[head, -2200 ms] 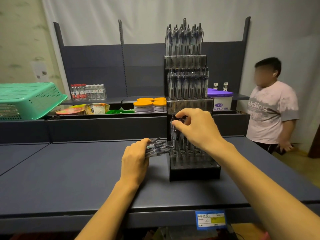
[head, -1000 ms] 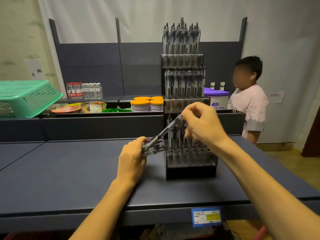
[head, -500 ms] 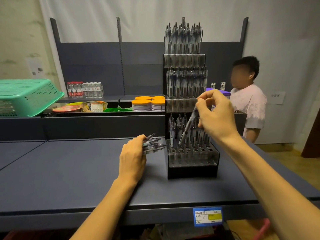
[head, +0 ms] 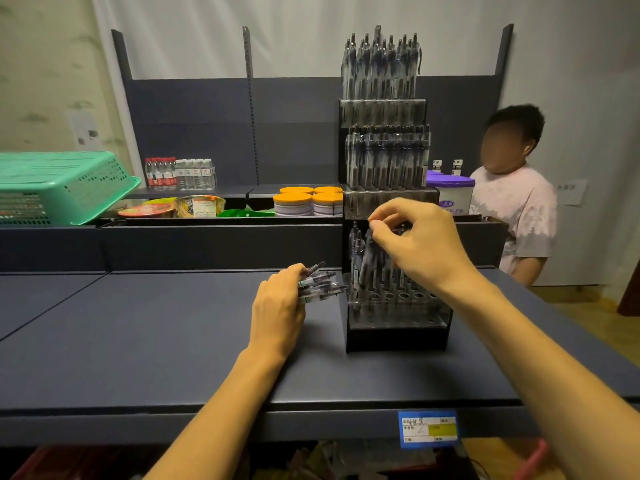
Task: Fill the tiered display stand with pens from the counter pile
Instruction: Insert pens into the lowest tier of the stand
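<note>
A black tiered display stand (head: 394,337) stands on the dark counter (head: 138,341). Its top two tiers are packed with upright pens (head: 381,71). The bottom tier holds several pens at its back left, and its front holes show bare. My right hand (head: 419,244) pinches the top of a single pen (head: 365,261), which leans tip-down over the bottom tier's left holes. My left hand (head: 280,306) rests on the counter just left of the stand and grips a bundle of pens (head: 320,284), tips pointing toward the stand.
A person in a light T-shirt (head: 519,209) stands behind the counter to the right. On the rear shelf sit a green basket (head: 65,185), bottled water (head: 180,173), orange-lidded tubs (head: 306,202) and a purple-lidded tub (head: 453,192). A price label (head: 427,429) marks the counter's front edge.
My right hand drew one pen out of the bundle in my left hand, lifted it, and has now lowered it tip-down to the bottom tier. My left hand stayed put.
</note>
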Motion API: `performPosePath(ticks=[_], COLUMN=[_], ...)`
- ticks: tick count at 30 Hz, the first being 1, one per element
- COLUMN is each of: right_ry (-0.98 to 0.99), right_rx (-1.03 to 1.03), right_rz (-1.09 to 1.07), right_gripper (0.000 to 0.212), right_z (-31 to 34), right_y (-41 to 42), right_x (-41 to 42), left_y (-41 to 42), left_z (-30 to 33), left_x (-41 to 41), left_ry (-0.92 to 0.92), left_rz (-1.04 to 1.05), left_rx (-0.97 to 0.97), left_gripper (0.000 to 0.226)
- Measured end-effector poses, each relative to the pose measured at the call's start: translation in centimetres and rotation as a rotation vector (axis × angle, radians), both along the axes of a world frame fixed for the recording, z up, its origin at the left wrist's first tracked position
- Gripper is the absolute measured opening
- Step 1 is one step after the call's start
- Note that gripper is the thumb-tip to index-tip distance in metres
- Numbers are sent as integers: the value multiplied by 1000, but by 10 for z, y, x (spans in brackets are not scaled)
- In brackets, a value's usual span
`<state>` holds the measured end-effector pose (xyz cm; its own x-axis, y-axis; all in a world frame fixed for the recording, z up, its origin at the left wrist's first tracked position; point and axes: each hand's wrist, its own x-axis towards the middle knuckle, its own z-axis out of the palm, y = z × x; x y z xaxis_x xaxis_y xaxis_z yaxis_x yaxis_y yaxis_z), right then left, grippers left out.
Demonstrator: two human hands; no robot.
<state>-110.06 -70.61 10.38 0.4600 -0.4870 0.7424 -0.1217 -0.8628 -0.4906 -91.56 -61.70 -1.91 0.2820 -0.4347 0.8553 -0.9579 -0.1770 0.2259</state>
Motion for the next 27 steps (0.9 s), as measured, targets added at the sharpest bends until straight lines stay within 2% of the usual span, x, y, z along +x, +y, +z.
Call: performPosePath(ticks=[4, 8, 16, 27], right_ry=[90, 235, 198, 192], right_rx=[2, -21, -25, 6], right_rz=[8, -19, -33, 58], right_gripper=[11, 12, 12, 13], right_z=[-3, -1, -2, -4], right_y=[1, 0, -2, 9], right_x=[4, 8, 5, 2], left_y=[0, 0, 0, 3], left_z=[0, 1, 2, 3], left_x=[0, -1, -1, -4], left_ry=[-13, -11, -9, -33], left_rz=[-5, -3, -4, -31], left_rx=[-5, -15, -8, -25], left_gripper=[48, 53, 54, 54])
